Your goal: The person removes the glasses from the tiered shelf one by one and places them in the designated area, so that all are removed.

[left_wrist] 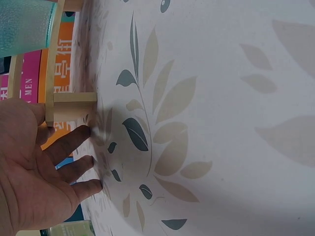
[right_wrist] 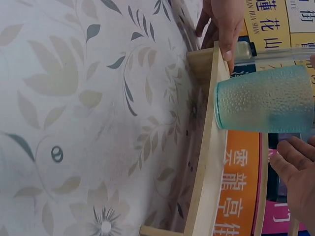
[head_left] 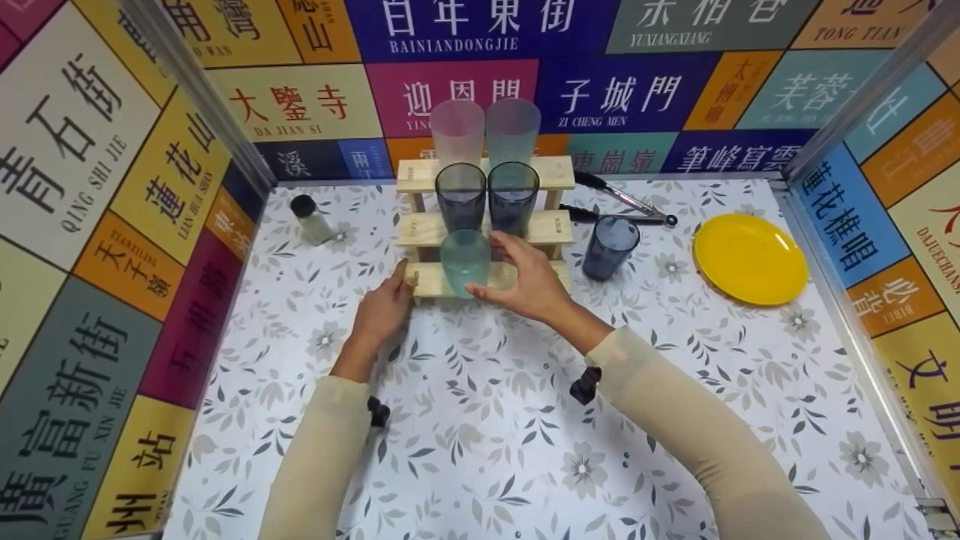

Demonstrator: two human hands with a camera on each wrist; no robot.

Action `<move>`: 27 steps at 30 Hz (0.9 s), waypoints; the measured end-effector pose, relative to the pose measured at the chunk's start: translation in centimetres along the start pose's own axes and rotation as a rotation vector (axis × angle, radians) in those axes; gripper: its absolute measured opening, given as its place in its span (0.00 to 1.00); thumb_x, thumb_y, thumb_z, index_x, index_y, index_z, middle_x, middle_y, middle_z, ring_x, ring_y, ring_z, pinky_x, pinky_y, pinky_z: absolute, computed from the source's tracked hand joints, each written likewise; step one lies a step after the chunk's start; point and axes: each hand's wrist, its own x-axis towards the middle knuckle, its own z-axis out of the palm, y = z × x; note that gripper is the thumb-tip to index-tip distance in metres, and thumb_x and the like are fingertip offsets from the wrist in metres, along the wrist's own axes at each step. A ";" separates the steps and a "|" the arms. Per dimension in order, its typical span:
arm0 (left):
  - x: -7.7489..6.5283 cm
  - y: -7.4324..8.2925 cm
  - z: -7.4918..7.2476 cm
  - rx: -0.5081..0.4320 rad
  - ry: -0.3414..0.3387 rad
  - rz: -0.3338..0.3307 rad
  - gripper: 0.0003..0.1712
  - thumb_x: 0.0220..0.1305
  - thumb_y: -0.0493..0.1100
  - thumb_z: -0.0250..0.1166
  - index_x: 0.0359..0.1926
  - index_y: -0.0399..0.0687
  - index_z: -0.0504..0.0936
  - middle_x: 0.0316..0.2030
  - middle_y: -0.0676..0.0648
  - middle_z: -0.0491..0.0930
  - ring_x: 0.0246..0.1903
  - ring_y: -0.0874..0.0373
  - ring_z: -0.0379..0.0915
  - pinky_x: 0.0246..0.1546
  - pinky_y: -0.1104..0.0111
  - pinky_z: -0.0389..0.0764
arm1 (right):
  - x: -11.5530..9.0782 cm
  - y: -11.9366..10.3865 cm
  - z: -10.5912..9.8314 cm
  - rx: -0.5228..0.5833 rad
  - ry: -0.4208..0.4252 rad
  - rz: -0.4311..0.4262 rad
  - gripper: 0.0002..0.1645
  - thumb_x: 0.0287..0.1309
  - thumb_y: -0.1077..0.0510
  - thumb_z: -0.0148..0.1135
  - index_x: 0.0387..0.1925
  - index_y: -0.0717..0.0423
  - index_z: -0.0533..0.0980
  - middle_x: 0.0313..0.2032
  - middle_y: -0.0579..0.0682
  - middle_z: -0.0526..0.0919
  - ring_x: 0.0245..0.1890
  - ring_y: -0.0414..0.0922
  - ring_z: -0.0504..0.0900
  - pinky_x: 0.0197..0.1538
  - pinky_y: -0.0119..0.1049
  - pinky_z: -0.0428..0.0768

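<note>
On the lowest step of the wooden rack (head_left: 525, 281), toward its left, a teal textured cup (head_left: 466, 262) stands upright. My right hand (head_left: 529, 281) is beside it, thumb near the cup's front and fingers behind; in the right wrist view the extended fingers (right_wrist: 295, 160) are apart from its wall. My left hand (head_left: 384, 306) holds the left end of that step, thumb on top and index finger underneath, the other fingers spread below. Two dark cups, one grey (head_left: 460, 196) and one blue-grey (head_left: 513, 196), occupy the middle step.
A pinkish frosted cup (head_left: 457, 131) and a pale bluish one (head_left: 513, 131) stand on the top step. Right of the rack are a blue cup (head_left: 609, 249), black-handled tongs (head_left: 630, 202) and a yellow plate (head_left: 750, 259). A black-capped jar (head_left: 311, 220) stands left; printed panels wall the table.
</note>
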 end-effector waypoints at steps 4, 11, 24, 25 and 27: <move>0.8 -1.2 0.6 -0.013 -0.001 0.020 0.39 0.90 0.67 0.40 0.90 0.57 0.57 0.72 0.32 0.80 0.58 0.28 0.85 0.63 0.36 0.79 | 0.4 -0.2 0.8 -0.053 0.013 0.016 0.63 0.57 0.37 0.86 0.81 0.64 0.67 0.73 0.61 0.79 0.68 0.56 0.86 0.70 0.46 0.84; -0.1 0.1 0.0 0.007 0.005 -0.008 0.38 0.90 0.65 0.44 0.89 0.56 0.58 0.69 0.31 0.82 0.51 0.28 0.86 0.60 0.36 0.81 | 1.0 -0.5 2.0 -0.148 0.075 0.004 0.62 0.56 0.32 0.85 0.79 0.60 0.70 0.73 0.59 0.81 0.66 0.58 0.86 0.67 0.51 0.85; -0.1 0.2 0.0 0.003 0.000 -0.008 0.38 0.90 0.65 0.44 0.89 0.57 0.58 0.74 0.33 0.78 0.61 0.25 0.83 0.65 0.34 0.78 | 1.8 -0.3 3.4 -0.166 0.146 0.061 0.58 0.53 0.29 0.85 0.75 0.55 0.74 0.63 0.60 0.88 0.62 0.60 0.88 0.64 0.55 0.85; -0.1 0.1 0.0 0.003 -0.001 -0.008 0.38 0.90 0.65 0.44 0.89 0.57 0.58 0.74 0.33 0.78 0.62 0.26 0.82 0.66 0.34 0.78 | 1.8 -0.4 3.4 -0.166 0.146 0.064 0.58 0.53 0.29 0.85 0.75 0.56 0.74 0.63 0.61 0.87 0.62 0.60 0.88 0.64 0.55 0.86; -0.1 0.0 0.0 -0.005 -0.004 -0.010 0.38 0.90 0.66 0.43 0.89 0.58 0.58 0.75 0.33 0.77 0.63 0.25 0.81 0.67 0.34 0.77 | 1.8 -0.4 3.5 -0.164 0.147 0.069 0.59 0.53 0.28 0.85 0.75 0.57 0.74 0.64 0.62 0.87 0.62 0.61 0.88 0.63 0.55 0.86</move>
